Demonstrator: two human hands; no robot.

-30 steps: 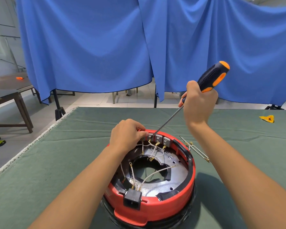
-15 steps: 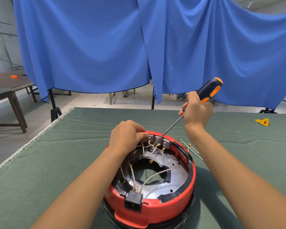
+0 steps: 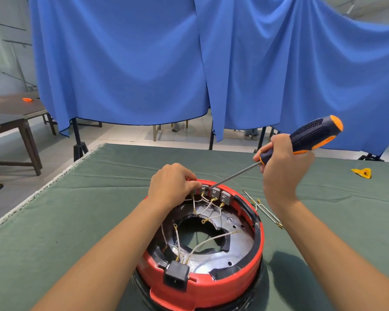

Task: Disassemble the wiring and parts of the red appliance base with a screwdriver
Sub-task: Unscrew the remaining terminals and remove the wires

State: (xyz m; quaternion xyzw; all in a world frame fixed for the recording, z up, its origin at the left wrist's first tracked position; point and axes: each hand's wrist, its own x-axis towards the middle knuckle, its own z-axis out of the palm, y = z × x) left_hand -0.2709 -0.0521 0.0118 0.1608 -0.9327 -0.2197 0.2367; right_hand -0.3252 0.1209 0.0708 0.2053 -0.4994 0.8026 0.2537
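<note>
Red appliance base [image 3: 222,286]: left hand [image 3: 171,185] pinching a far-rim terminal; right hand [image 3: 283,167] gripping screwdriver [image 3: 310,138], tip there.

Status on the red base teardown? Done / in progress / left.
Done: some loose wires lie on the cloth beside the red base.
In progress: right hand has the screwdriver tip at the grey terminal blocks; left hand pinches there.
Left: white wires, black socket.
</note>
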